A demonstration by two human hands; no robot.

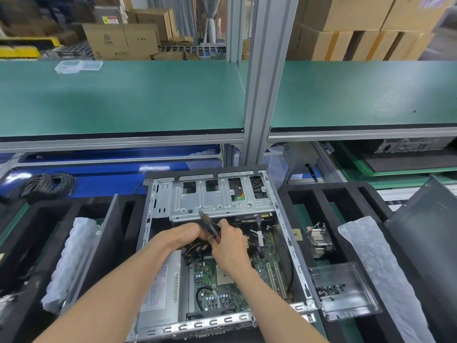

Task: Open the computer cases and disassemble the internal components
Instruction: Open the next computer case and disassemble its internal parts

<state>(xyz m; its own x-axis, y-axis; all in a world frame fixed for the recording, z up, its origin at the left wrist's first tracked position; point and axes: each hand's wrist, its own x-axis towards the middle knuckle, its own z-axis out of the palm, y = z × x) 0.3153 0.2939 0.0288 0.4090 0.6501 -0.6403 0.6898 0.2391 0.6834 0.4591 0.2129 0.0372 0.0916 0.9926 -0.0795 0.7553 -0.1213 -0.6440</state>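
Sitting open on the workbench, the computer case [212,246] has its lid off, with both hands working at its middle, just this side of the metal drive cage [222,196]. The right hand [228,246] curls its fingers round the handles of a pair of pliers [210,225], whose tip points up toward the cage. The left hand [190,235] curls over a bundle of dark cables [195,248]; exactly which strand its fingers pinch I cannot tell.

Beside the hands lies the green circuit board [222,280], with the grey power supply [160,285] to the left of it inside the case.

The risk, as I judge it, is the pliers slipping off a tight connector and gouging the board, or a hard pull tearing wires from a plug. The case's sharp metal edges could also cut a wrist.

Right of the case sit a finned heatsink [320,240] and a clear plastic box [343,290] of small parts; a careless elbow could tip it.
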